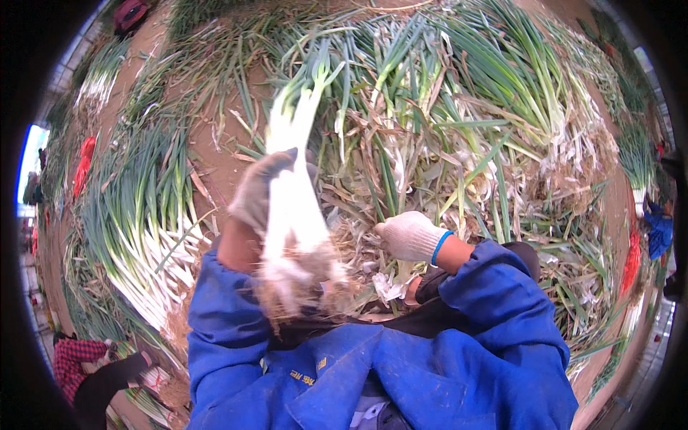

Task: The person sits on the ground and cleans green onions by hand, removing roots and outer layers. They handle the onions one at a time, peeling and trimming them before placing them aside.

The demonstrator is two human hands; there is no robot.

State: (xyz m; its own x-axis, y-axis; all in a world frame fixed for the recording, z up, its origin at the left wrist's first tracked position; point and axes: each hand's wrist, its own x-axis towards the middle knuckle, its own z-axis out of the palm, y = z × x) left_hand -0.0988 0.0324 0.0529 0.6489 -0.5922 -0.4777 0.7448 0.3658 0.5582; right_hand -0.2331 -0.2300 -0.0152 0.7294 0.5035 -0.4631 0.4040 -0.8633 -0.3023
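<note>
My left hand (pixel 251 196), in a worn knit glove, grips a small bunch of Welsh onions (pixel 296 207) around the white stalks. Its green leaves point away from me, and its shaggy roots hang near my lap, blurred. Off to the right is my right hand (pixel 413 236), in a white knit glove with a blue cuff. Its fingers curl over the litter of dry leaves and peelings (pixel 352 252); whether they pinch anything is hidden. Pale, papery skins (pixel 391 286) lie just below that hand.
Untrimmed onions (pixel 516 80) lie heaped ahead and to the right. On the left, cleaner onions (pixel 145 247) form a long row on the brown ground (pixel 215 156). A person in a checked sleeve (pixel 78 360) works at lower left near tied bundles (pixel 153 379). Red plastic (pixel 85 164) lies farther left.
</note>
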